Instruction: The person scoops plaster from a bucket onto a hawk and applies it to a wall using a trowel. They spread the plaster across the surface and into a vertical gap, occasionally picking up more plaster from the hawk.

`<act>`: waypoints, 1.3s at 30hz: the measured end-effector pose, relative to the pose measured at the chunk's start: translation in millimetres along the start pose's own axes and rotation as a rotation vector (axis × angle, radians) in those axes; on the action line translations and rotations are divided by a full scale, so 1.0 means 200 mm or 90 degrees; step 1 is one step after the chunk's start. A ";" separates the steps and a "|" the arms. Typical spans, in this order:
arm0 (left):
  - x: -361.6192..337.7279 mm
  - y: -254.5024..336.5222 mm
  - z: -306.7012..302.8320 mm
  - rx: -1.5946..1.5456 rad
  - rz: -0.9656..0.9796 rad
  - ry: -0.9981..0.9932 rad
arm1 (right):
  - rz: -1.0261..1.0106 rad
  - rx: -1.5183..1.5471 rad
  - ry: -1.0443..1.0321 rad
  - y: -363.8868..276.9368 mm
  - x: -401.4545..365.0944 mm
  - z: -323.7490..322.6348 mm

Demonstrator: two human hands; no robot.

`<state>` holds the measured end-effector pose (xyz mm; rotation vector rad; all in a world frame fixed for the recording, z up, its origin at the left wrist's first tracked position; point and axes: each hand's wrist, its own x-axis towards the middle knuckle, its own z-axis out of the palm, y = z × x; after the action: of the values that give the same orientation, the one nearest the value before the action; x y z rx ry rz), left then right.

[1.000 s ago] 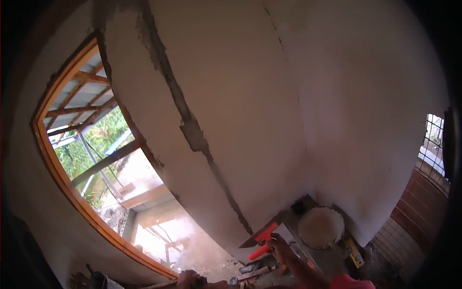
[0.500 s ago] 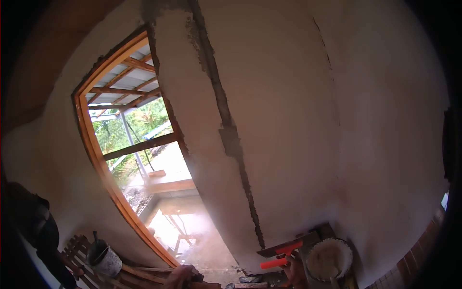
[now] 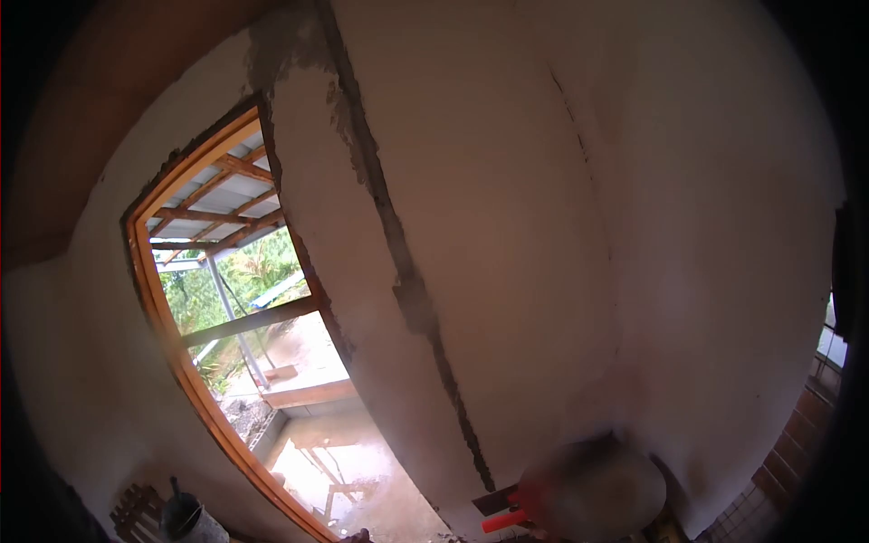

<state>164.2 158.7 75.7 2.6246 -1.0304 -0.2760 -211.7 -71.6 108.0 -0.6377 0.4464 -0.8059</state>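
One orange-handled trowel (image 3: 503, 519) at blurred right hand (image 3: 536, 503)

My right grip (image 3: 536, 500) is a reddish blur at the orange-handled flat steel trowel (image 3: 503, 519), its hold unreadable, beside the equally smeared round white bucket (image 3: 602, 493).

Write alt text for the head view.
A pale plastered wall fills the view, a dark groove running down it. At the bottom edge an orange-handled trowel shows beside a round tub, both blurred by motion. A wood-framed window at left opens onto greenery.
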 end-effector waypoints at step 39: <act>-0.03 -0.19 0.31 0.235 -0.062 0.285 | -0.013 -0.290 -0.127 0.15 0.08 -0.01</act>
<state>166.0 176.4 4.7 2.8618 -0.8614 0.5100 -186.9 -68.8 84.2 -1.1357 0.4437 -0.6534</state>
